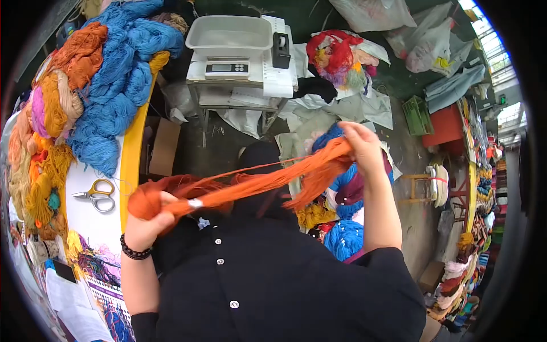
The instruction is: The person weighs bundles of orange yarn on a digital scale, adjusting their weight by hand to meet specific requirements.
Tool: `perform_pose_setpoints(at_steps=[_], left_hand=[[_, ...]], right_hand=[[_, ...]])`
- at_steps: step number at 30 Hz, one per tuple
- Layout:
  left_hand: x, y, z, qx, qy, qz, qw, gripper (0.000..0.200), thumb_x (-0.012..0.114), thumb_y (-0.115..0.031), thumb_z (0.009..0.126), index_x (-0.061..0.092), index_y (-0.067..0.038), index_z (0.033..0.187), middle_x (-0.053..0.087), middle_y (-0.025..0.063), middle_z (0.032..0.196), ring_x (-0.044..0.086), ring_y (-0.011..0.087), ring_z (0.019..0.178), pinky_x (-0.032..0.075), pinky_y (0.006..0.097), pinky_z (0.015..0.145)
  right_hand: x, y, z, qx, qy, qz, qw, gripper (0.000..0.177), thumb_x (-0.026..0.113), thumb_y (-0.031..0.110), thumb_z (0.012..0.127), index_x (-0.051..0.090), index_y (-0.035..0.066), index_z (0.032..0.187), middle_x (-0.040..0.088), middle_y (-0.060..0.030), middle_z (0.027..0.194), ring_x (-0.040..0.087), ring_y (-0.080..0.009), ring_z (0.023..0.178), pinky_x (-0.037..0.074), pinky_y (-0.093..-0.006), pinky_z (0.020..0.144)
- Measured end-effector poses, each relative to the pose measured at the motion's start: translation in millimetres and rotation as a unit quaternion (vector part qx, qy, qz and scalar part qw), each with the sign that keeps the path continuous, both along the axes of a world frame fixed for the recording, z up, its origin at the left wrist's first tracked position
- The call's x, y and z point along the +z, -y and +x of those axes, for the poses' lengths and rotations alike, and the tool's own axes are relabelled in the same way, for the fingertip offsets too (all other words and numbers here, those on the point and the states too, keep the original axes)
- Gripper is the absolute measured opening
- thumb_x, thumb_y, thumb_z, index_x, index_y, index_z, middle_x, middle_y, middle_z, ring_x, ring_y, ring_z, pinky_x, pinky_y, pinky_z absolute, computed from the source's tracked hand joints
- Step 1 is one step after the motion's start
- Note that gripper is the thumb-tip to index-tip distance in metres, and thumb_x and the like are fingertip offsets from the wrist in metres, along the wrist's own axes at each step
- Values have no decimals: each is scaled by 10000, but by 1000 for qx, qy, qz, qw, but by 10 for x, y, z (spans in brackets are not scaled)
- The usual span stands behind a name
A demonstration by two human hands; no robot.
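A hank of orange yarn (256, 183) is stretched across the front of my body between both hands. My left hand (149, 228), with a dark bead bracelet at the wrist, is closed round its bundled end, where a rust-red bunch bulges above the fingers. A small white band or tag (195, 203) sits on the yarn just beside that grip. My right hand (362, 147) pinches the other end higher up, and loose orange strands hang below it. One thin strand runs apart above the main hank.
Scissors (97, 195) lie on the yellow-edged white table (85, 219) at my left, near piled blue yarn (111, 97). Ahead stands a scale (227, 68) bearing a white plastic tub (229, 35). More blue yarn (343, 239) lies by my right arm.
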State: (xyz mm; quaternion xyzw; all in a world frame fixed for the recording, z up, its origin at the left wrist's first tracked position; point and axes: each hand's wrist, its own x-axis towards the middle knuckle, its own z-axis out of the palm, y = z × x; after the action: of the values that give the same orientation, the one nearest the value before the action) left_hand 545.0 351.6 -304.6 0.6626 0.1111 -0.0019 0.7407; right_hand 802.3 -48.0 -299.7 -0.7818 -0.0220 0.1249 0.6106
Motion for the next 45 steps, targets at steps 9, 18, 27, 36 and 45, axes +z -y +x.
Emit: perform_pose_setpoints(at_steps=[9,18,27,36,45], left_hand=[[-492,-722,-363,-29,-109,-121,986,528,710,-171,802,524,-32,1276,655,62,989,335,17,461,231,168,414],[-429,-13,-5,100,-12,-314,944,390,468,-302,978,551,-6,1217,600,144,1208,528,94,756,437,227,658],[367,458,266,51,198,-3,979,749,315,-579,949,497,79,1257,325,162,1465,497,254,1202,402,361,987],[294,337,93,107,134,-67,983,657,247,-495,997,569,57,1149,598,168,1187,559,235,1115,427,362,962],[327,521,150,172,80,-293,937,406,416,-305,998,528,25,1205,606,122,1151,579,221,1070,433,373,960]], right_hand=[[-952,1210,-13,-180,108,-240,948,278,638,261,877,669,-14,890,623,-39,643,583,-105,587,451,-254,549],[-670,-796,-381,127,332,-225,907,186,689,180,775,673,50,907,658,-135,904,633,-297,865,502,-394,773],[222,-2228,-1347,489,65,195,848,300,630,118,884,564,-7,1149,590,-64,975,589,-117,884,491,-271,774],[357,-2209,-1301,432,-218,343,805,197,616,107,891,618,-10,1051,624,1,953,564,-73,872,472,-251,806],[213,-2270,-1321,388,-125,248,879,294,667,155,858,603,-18,1088,654,-28,953,593,-75,855,502,-260,765]])
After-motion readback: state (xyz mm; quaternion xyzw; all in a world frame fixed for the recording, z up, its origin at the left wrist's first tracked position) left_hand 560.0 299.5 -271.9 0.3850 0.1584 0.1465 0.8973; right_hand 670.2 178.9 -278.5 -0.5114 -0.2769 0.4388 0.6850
